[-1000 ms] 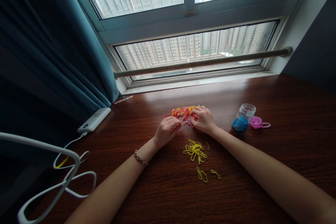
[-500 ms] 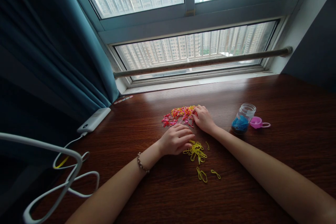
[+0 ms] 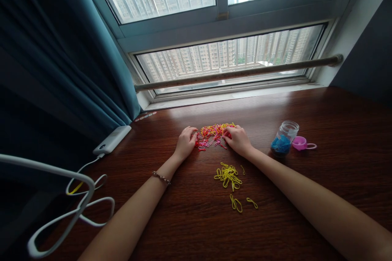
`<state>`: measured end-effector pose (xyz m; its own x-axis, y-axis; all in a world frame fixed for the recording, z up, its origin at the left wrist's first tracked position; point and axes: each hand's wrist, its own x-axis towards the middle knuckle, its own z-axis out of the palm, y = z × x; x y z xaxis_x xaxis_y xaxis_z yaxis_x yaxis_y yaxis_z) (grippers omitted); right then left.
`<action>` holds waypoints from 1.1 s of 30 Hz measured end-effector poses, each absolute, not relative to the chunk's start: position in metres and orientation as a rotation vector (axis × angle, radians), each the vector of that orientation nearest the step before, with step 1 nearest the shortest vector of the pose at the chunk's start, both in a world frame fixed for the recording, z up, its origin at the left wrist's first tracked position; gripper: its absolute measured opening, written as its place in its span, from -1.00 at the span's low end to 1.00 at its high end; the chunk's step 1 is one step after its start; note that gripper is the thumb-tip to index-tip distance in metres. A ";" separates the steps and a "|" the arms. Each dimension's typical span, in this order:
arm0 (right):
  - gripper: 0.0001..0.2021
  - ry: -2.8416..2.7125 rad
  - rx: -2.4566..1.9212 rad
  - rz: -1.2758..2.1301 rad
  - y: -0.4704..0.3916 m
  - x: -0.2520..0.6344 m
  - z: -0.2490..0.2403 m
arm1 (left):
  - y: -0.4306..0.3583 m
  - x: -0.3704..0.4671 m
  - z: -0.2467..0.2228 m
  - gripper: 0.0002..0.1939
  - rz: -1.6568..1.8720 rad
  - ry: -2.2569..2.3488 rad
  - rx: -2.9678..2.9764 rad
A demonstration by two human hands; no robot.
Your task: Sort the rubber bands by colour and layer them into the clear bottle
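Note:
A loose pile of pink, red, orange and yellow rubber bands (image 3: 211, 131) lies on the dark wooden table (image 3: 183, 224). At the pile's left edge rests my left hand (image 3: 186, 142), its thumb and fingers apart and touching the bands. My right hand (image 3: 237, 139) is at the right edge, with its fingertips pressed together among the bands; what they hold, if anything, is too small to tell. Nearer to me is a separate group of yellow bands (image 3: 228, 175), with a few single yellow ones (image 3: 251, 202) in front of it.
An open clear jar (image 3: 281, 140) with blue contents stands tilted-looking at the right, beside a pink lid with a loop (image 3: 299, 143). At the left lie a white power bank (image 3: 112, 139) and a white cable (image 3: 87, 195). A metal rail (image 3: 239, 74) crosses the window.
My left hand has moved left and away from me, from above the yellow bands to the left edge of the mixed pile. My right hand has stayed nearly in place.

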<state>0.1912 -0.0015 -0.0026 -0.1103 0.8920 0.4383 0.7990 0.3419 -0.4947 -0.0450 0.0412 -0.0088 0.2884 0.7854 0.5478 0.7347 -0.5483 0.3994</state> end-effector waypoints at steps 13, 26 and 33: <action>-0.91 -1.638 -1.234 0.434 0.005 0.195 -0.009 | 0.034 -0.038 -0.007 -0.76 0.842 1.403 2.624; -0.88 -1.487 -1.086 0.684 0.003 0.193 -0.004 | 0.028 -0.045 -0.001 -0.83 1.296 1.306 2.338; -0.81 -1.400 -0.843 1.244 -0.005 0.191 0.021 | 0.025 -0.042 0.002 -0.83 1.306 1.338 2.337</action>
<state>0.1905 -0.0051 0.0212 -0.2177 0.9461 0.2399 -0.1265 0.2164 -0.9681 -0.0418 0.0255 0.0023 0.2237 0.7587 0.6118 0.6296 -0.5917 0.5036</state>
